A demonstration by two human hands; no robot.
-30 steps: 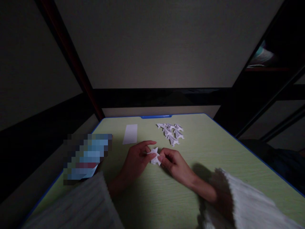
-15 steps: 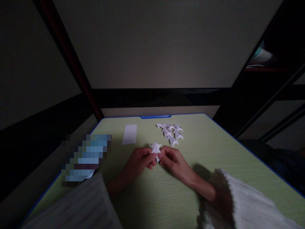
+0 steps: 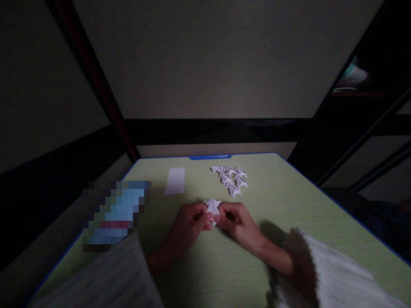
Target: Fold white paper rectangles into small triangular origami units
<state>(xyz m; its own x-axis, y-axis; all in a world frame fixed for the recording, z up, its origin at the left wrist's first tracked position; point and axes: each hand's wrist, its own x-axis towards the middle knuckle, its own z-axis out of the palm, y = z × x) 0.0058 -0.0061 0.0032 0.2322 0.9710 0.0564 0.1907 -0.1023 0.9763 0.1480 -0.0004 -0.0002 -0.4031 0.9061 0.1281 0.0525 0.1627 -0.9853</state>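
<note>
Between both hands is a small white origami frog (image 3: 212, 206), its pointed folds facing away from me. My left hand (image 3: 192, 220) pinches its left side with thumb and fingers. On the other side, my right hand (image 3: 236, 218) pinches it too, and the two thumbs nearly meet over its near end. That near end is partly hidden by the thumbs. Just beyond my right hand lies a cluster of several similar white origami frogs (image 3: 233, 189) on the table.
A white paper sheet (image 3: 175, 180) lies flat at the back left of the pale green table (image 3: 276, 196), which has a blue edge. A blurred-out rectangular object (image 3: 118, 216) rests at the left edge. A pale panel (image 3: 212, 64) rises behind the table.
Both hands have shifted slightly toward me and to the right with the origami frog still pinched between them. The cluster and the sheet stay where they were.
</note>
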